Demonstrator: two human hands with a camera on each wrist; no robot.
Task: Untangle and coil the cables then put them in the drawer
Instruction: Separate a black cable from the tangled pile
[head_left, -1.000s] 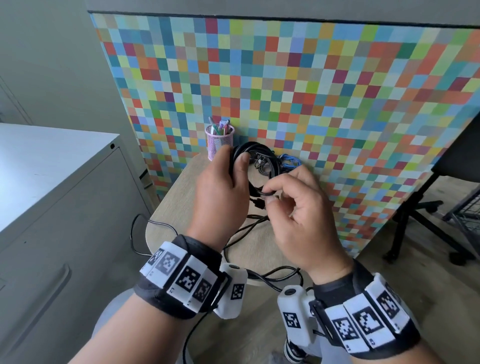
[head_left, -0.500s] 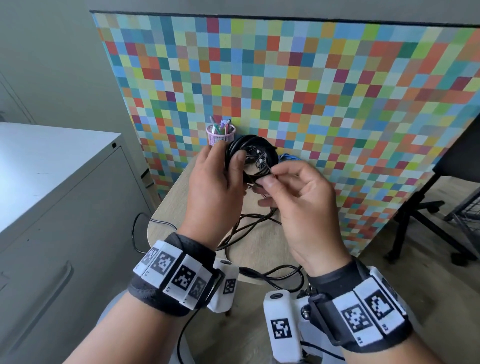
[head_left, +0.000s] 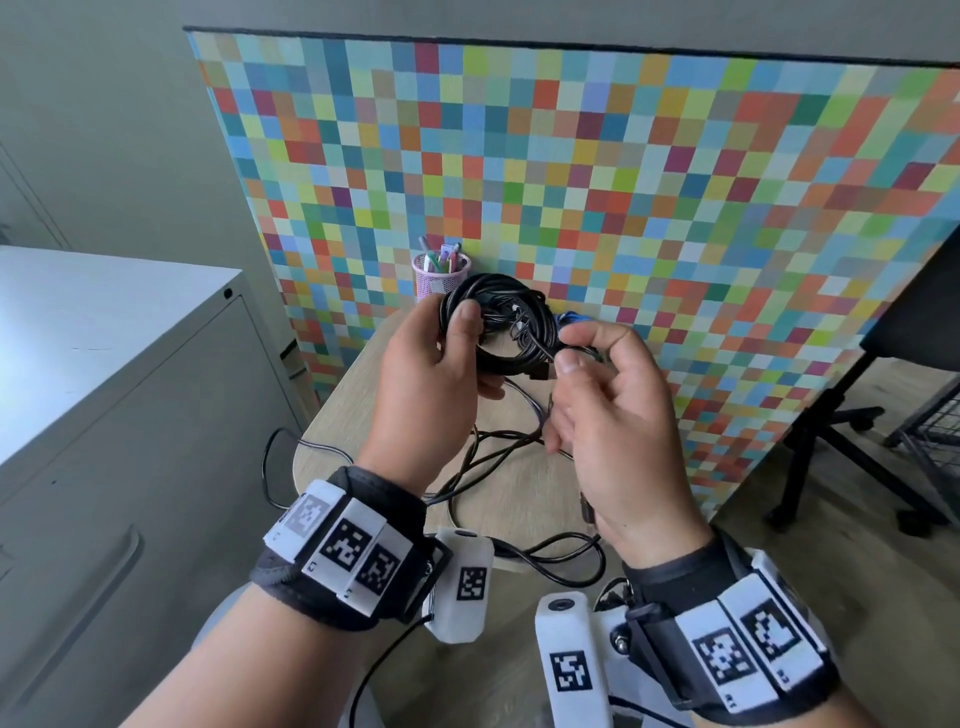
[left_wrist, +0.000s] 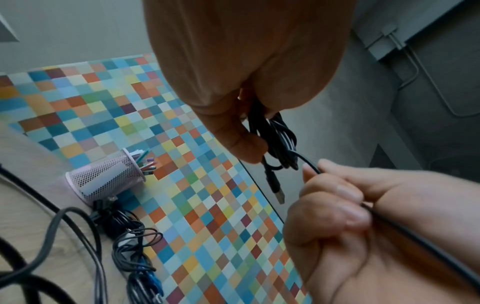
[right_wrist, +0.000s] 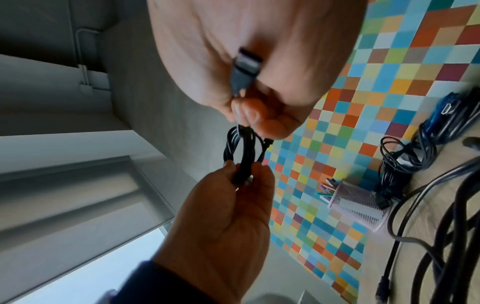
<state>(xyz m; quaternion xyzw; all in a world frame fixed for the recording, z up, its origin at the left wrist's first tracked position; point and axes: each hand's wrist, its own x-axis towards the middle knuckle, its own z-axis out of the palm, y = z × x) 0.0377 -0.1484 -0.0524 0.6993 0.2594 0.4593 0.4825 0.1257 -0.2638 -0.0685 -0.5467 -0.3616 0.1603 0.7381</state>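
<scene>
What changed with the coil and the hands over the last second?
Both hands lifted the black coil higher, up to the pen cup. The right hand shifted from the coil's lower side to its right, pinching the strand. The left hand still grips the coil; loose cables stay on the table.

No text can be read; the wristbands (head_left: 347, 551) bear only square black-and-white code markers with illegibly small characters.

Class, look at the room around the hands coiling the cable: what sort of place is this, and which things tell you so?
Most likely an office or workroom. A grey metal filing cabinet stands to the left, a pink mesh pen holder sits on the small wooden table, and a swivel chair stands beside a checkered partition.
</scene>
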